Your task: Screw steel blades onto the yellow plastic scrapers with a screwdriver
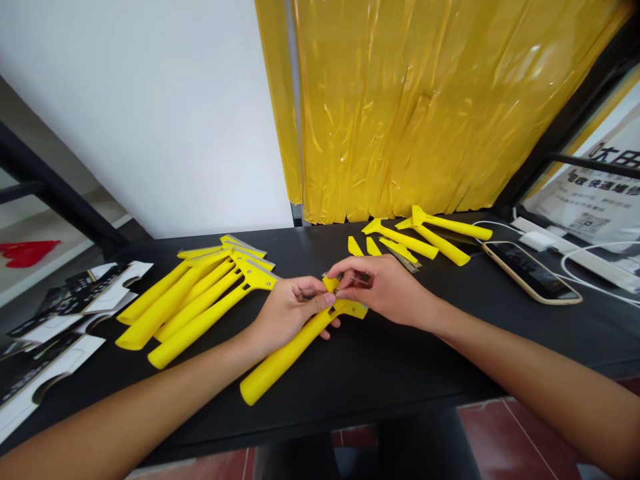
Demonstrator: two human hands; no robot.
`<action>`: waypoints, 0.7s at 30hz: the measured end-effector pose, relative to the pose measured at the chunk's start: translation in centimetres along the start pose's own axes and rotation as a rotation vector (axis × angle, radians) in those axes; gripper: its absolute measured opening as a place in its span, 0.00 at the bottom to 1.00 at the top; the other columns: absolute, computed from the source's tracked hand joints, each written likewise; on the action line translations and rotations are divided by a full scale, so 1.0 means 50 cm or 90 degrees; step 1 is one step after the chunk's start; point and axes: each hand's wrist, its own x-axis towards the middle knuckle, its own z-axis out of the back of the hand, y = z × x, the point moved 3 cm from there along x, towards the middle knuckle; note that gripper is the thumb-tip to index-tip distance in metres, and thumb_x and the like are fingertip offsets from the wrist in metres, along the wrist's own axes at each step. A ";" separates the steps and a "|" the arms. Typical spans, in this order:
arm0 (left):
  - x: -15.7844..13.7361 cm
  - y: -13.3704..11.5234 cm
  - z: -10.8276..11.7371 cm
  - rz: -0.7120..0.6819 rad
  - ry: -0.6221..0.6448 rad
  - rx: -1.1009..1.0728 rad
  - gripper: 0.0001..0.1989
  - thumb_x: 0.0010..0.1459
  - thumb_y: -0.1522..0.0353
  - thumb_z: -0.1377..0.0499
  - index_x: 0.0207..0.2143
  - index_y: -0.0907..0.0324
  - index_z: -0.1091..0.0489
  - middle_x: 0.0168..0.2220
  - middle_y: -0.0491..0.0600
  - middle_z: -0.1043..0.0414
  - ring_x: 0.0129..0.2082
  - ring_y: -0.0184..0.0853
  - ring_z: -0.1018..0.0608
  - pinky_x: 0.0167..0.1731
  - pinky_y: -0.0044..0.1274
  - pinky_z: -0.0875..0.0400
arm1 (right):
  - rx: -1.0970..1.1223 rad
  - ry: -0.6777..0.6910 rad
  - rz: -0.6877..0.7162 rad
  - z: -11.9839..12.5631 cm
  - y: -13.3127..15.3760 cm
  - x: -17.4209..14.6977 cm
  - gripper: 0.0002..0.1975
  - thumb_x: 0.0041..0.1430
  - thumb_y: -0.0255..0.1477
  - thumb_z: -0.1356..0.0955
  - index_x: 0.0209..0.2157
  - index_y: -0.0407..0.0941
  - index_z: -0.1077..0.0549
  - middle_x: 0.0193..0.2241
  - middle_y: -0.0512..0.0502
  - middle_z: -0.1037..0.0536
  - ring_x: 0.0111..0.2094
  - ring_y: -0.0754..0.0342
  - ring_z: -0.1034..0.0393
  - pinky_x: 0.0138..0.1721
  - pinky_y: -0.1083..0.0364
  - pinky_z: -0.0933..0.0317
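Observation:
A yellow scraper (285,360) slants across the front middle of the table, its tubular handle toward me and its flared head to the right. My left hand (295,303) is closed around the neck of this scraper, thumb on top. At the head, my right hand (377,287) pinches with thumb and fingertips; a tiny dark piece shows there, too small to name. Left of my hands lies a group of several yellow scrapers (200,323) with metal blades on their heads. Beyond my right hand are loose yellow head plates (373,247) and thin metal blades (400,252).
More yellow scraper handles (440,243) lie at the back right. A phone (530,270) and a white power strip (575,250) with cables are on the right. Printed cards (65,360) are piled at the left. Yellow plastic film (425,120) hangs behind the black table (400,373).

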 end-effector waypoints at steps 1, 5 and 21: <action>0.000 -0.001 -0.001 -0.002 -0.002 0.004 0.14 0.53 0.62 0.31 0.34 0.62 0.27 0.29 0.51 0.22 0.28 0.42 0.17 0.23 0.28 0.20 | 0.012 0.000 -0.011 -0.001 -0.001 0.000 0.11 0.56 0.25 0.28 0.42 0.46 0.23 0.29 0.50 0.20 0.30 0.55 0.27 0.33 0.55 0.34; -0.001 -0.005 -0.003 0.001 -0.007 0.017 0.14 0.52 0.61 0.30 0.34 0.62 0.27 0.29 0.52 0.21 0.28 0.42 0.17 0.23 0.28 0.20 | 0.021 -0.016 -0.054 -0.003 -0.002 0.001 0.09 0.54 0.26 0.27 0.39 0.45 0.23 0.28 0.50 0.21 0.28 0.56 0.29 0.31 0.56 0.35; 0.006 -0.005 0.012 0.041 -0.029 -0.007 0.15 0.54 0.60 0.32 0.37 0.62 0.24 0.29 0.54 0.20 0.27 0.42 0.17 0.24 0.26 0.21 | 0.170 -0.110 -0.141 0.037 -0.037 0.014 0.14 0.63 0.35 0.33 0.48 0.45 0.25 0.35 0.46 0.25 0.28 0.57 0.35 0.28 0.56 0.38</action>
